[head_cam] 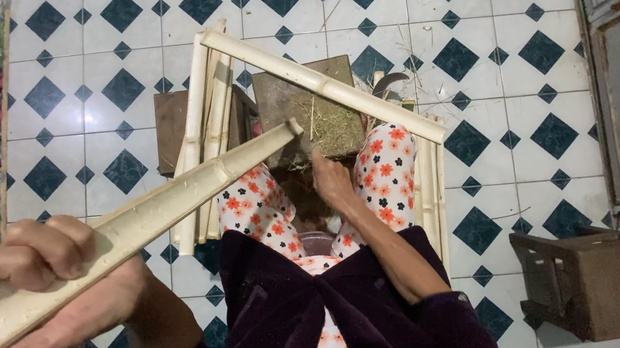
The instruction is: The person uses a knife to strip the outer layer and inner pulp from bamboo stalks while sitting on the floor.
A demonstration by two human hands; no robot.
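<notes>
My left hand (37, 279) gripped a split bamboo piece (175, 203), while my right hand (331, 181), fingers hidden, reached toward the wooden block (310, 105).

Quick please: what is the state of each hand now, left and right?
Left hand: closed, fingers wrapped around a split bamboo piece.
Right hand: lowered between the knees near the wooden block; open or closed cannot be told.

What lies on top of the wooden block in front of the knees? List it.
On the wooden block lie a long split bamboo strip, crossing it diagonally, and loose dry fibres. The right hand reaches its near edge. The block's near part is hidden behind the hand and knees.
</notes>
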